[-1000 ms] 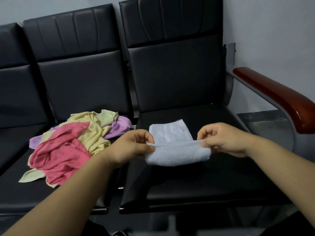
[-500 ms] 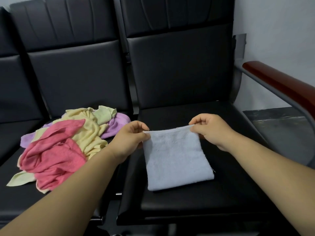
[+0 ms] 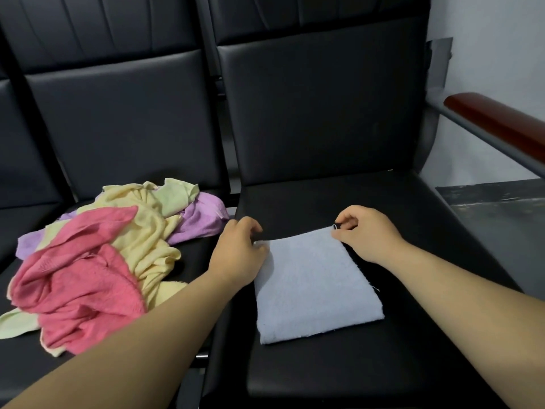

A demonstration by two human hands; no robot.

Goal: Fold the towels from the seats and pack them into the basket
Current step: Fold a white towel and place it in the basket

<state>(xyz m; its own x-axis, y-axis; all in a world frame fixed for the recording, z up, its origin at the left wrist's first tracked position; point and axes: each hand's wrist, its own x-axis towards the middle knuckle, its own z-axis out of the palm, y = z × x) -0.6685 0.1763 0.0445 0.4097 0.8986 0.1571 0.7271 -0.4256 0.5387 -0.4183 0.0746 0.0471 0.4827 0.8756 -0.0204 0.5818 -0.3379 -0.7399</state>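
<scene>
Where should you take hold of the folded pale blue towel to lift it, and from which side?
Probably pinch the two far corners, reaching from the near side: the pale blue towel lies flat, with left hand and right hand at those corners.

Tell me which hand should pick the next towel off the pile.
Left. The left hand lies next to the pile of towels on the neighbouring seat; the right hand, farther away, pinches a corner of the blue towel.

Pale blue towel – black seats – pink, yellow, lilac towels; reddish-brown armrest.
</scene>
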